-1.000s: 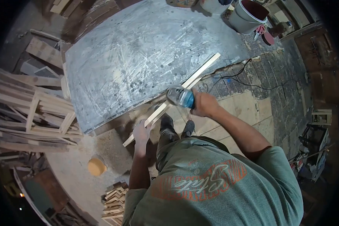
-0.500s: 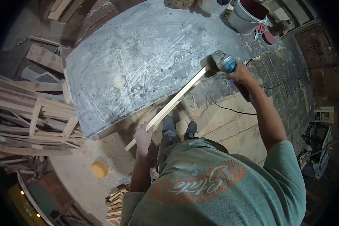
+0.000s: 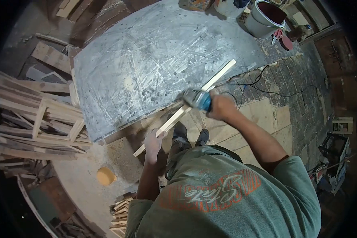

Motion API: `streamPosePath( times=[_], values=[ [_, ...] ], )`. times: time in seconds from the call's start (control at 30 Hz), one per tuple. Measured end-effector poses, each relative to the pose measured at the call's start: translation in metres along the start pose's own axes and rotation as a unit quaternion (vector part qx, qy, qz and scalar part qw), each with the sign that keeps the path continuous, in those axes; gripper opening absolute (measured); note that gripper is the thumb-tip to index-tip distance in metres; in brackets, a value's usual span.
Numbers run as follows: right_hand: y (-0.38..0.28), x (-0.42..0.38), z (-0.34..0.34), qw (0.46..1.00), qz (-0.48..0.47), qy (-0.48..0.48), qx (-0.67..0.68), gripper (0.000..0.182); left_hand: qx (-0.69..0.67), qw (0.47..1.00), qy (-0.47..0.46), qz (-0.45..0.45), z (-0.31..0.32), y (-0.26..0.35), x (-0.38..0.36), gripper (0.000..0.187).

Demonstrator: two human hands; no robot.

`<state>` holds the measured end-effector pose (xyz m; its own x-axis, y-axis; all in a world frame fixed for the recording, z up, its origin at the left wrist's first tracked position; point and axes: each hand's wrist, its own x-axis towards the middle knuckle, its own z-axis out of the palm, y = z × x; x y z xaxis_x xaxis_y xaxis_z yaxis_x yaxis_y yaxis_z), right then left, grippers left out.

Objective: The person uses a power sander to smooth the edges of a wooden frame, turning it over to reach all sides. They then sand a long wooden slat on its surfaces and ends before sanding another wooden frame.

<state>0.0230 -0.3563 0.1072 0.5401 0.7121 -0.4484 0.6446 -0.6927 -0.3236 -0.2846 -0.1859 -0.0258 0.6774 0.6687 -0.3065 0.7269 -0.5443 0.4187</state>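
My left hand [image 3: 152, 141] is wrapped round a long pale wooden strip [image 3: 222, 74] near its lower end. The strip slants up to the right, its far part over the edge of the grey, scratched tabletop [image 3: 146, 59]. In my right hand [image 3: 223, 107] is a blue and silver angle grinder [image 3: 199, 99], its blurred head over the middle of the strip. The disc side is turned away and hidden. A dark cord [image 3: 261, 75] lies to the right of the tool.
Wooden frames and strips [image 3: 39, 123] are piled at the left. A yellow round container [image 3: 106, 176] stands on the floor. Buckets [image 3: 263, 20] and a red disc [image 3: 286, 43] sit at the back right. More strips [image 3: 123, 214] are stacked below.
The grinder in my right hand has moved down along the strip, from its far end to about its middle. My left hand keeps its hold near the lower end.
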Motion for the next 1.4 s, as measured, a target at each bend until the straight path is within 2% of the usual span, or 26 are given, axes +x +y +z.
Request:
streamPosePath(
  times=[0.07,0.17,0.27,0.33,0.4,0.5,0.63,0.73,0.8,0.9,1.0,1.03,1.1,1.17,1.23,1.33,1.4],
  values=[
    [-0.016,-0.008,0.003,0.999,-0.023,-0.027,-0.003,0.066,0.002,1.0,-0.009,-0.008,0.003,-0.003,0.001,0.045],
    [-0.005,-0.004,0.0,0.998,0.003,-0.056,-0.002,0.069,0.011,1.0,0.009,0.011,0.01,-0.007,-0.001,0.048],
    [0.039,0.001,-0.024,0.997,0.073,0.011,0.015,0.074,0.009,1.0,0.018,0.021,0.017,-0.014,-0.001,0.05],
    [0.082,0.011,-0.039,0.99,0.089,0.097,0.058,0.075,0.007,1.0,0.013,0.02,0.018,-0.016,0.001,0.049],
    [0.102,0.021,-0.066,0.977,0.168,0.119,0.06,0.075,0.012,1.0,0.004,0.019,0.015,-0.015,0.002,0.048],
    [0.131,0.036,-0.09,0.969,0.185,0.116,0.114,0.083,0.004,0.999,-0.039,0.018,0.0,-0.004,0.006,0.047],
    [0.121,0.032,-0.084,0.965,0.195,0.12,0.131,0.08,-0.003,0.997,-0.077,0.013,-0.006,0.011,0.018,0.048],
    [0.108,0.024,-0.061,0.966,0.182,0.132,0.123,0.08,-0.026,0.997,-0.07,0.027,-0.001,0.029,0.029,0.05],
    [0.099,0.019,-0.042,0.979,0.143,0.105,0.101,0.08,-0.032,0.996,-0.084,0.003,-0.011,0.05,0.03,0.052],
    [0.067,-0.013,-0.02,0.988,0.06,0.101,0.103,0.075,-0.026,0.995,-0.099,0.002,0.004,0.038,0.037,0.055],
    [0.056,-0.049,-0.007,0.994,0.038,0.048,0.086,0.082,-0.017,0.997,-0.066,0.031,0.009,0.032,0.032,0.058],
    [0.061,-0.062,-0.004,0.99,0.047,0.076,0.107,0.083,-0.021,0.998,-0.04,0.039,0.009,0.031,0.029,0.058],
    [0.081,-0.086,0.0,0.978,0.069,0.125,0.153,0.086,-0.017,0.999,-0.04,0.024,-0.006,0.036,0.014,0.058],
    [0.112,-0.106,-0.004,0.949,0.073,0.213,0.223,0.085,0.009,1.0,-0.025,0.015,-0.027,0.05,-0.001,0.059],
    [0.155,-0.119,-0.003,0.895,0.078,0.275,0.341,0.078,0.056,0.998,0.007,0.013,-0.049,0.056,-0.012,0.06],
    [0.2,-0.148,-0.013,0.826,0.048,0.349,0.44,0.062,0.063,0.998,-0.024,-0.013,-0.116,0.072,-0.027,0.061],
    [0.218,-0.172,-0.022,0.812,0.103,0.385,0.427,0.055,0.028,0.999,-0.04,-0.004,-0.165,0.067,-0.031,0.059]
  ],
)
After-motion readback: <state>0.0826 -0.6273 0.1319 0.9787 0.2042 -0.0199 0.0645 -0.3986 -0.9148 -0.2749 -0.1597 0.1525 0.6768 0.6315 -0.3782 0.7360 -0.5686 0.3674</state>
